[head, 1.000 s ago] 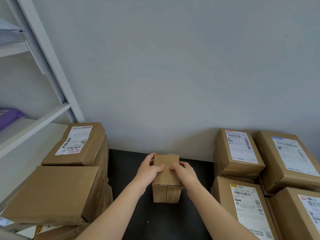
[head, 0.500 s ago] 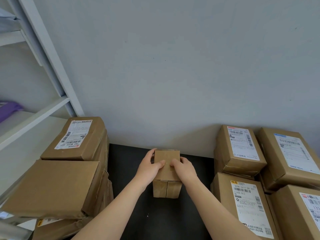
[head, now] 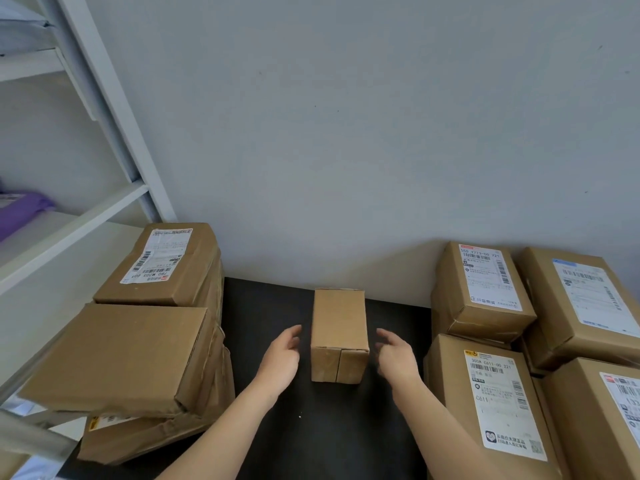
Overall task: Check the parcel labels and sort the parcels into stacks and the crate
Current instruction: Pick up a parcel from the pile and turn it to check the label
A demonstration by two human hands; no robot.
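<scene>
The small cardboard box (head: 339, 327) sits on the black desk (head: 270, 306). The left hand (head: 282, 358) and right hand (head: 394, 355) are just beside it, both spread open, holding nothing. It looks put down. Next, probably, pick another parcel and read its label.

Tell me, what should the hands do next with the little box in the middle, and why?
Probably grip the little box by its sides and tip it over to find its label. The left hand and right hand hover open beside it, not touching; its top and front show bare cardboard.
</scene>
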